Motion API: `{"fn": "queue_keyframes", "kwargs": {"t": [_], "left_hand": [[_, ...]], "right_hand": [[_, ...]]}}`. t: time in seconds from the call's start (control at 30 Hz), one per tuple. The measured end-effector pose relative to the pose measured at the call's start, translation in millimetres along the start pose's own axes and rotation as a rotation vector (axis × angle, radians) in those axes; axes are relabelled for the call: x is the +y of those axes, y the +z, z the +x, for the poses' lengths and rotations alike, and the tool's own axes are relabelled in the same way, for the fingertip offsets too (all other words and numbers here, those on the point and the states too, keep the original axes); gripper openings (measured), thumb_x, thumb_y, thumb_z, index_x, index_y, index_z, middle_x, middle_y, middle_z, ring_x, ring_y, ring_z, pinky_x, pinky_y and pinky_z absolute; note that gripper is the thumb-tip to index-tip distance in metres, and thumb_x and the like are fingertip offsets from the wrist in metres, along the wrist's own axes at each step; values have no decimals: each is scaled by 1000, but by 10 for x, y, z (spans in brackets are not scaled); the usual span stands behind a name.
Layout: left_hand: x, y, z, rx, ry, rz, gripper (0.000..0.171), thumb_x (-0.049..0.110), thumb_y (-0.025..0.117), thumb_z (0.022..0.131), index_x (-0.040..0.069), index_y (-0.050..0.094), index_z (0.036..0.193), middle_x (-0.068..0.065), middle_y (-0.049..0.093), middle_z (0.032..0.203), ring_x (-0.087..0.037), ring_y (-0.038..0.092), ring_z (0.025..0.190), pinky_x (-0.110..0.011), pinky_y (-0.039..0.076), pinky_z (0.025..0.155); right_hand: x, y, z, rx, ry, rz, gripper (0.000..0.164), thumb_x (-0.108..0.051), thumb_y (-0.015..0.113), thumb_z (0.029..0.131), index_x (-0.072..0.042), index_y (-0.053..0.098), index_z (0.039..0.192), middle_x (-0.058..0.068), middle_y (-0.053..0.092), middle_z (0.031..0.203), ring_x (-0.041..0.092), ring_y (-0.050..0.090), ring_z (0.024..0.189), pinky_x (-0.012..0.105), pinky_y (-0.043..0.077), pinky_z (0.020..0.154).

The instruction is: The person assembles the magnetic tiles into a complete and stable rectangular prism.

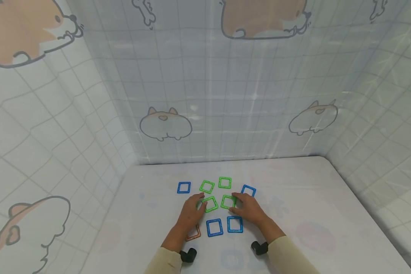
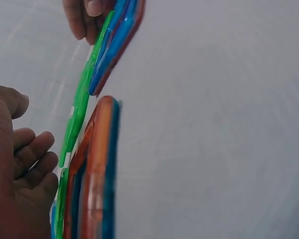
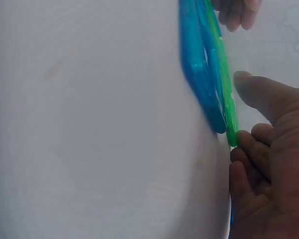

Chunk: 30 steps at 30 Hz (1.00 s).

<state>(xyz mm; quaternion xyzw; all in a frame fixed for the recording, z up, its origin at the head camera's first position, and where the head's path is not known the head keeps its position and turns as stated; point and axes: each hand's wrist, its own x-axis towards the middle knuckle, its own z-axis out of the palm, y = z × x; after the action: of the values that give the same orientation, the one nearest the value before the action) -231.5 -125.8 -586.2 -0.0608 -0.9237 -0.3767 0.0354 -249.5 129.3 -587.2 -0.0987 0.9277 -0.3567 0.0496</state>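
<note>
My left hand (image 1: 191, 211) is at the left side of a green square frame tile (image 1: 211, 204), its thumb over the tile's near left edge in the head view. My right hand (image 1: 250, 209) spans the right side of another green square tile (image 1: 222, 201), index finger by the far corner and thumb by the near one. Fingers of both hands are parted and loosely bent. An orange square tile (image 1: 193, 238) lies partly hidden under the left wrist. Two blue square tiles, a left one (image 1: 207, 229) and a right one (image 1: 235, 231), lie between the forearms.
Farther back lie a blue tile (image 1: 183, 191), two green tiles, one left (image 1: 201, 187) and one right (image 1: 225, 187), and a blue tile (image 1: 249, 187) partly behind the right hand. White curtain walls (image 1: 205, 95) with dog drawings enclose the white table (image 1: 140, 213) at the back and sides.
</note>
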Motion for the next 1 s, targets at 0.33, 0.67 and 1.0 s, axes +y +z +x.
{"fn": "queue_keyframes", "kwargs": {"t": [0.33,0.67,1.0], "left_hand": [[-72,5,-43,-6,28,-2,48,38,63,97,15,58,139,-2,59,140,-27,48,136,-49,39,115],[-93,44,-66,-26,77,102,55,41,67,94,15,56,141,-5,57,141,-26,50,135,-46,42,114],[-39,100,-56,-54,54,212,72,44,75,86,14,50,147,-6,52,146,-26,46,138,-45,40,115]], "right_hand": [[67,9,-16,4,-9,-12,68,-43,82,80,-21,58,140,2,58,141,28,49,136,51,43,111],[92,10,-36,20,-19,4,67,-39,83,80,-21,58,140,2,58,141,27,49,136,51,42,112],[113,47,-16,18,-38,-8,68,-40,83,80,-23,57,141,0,57,142,26,48,136,50,43,112]]}}
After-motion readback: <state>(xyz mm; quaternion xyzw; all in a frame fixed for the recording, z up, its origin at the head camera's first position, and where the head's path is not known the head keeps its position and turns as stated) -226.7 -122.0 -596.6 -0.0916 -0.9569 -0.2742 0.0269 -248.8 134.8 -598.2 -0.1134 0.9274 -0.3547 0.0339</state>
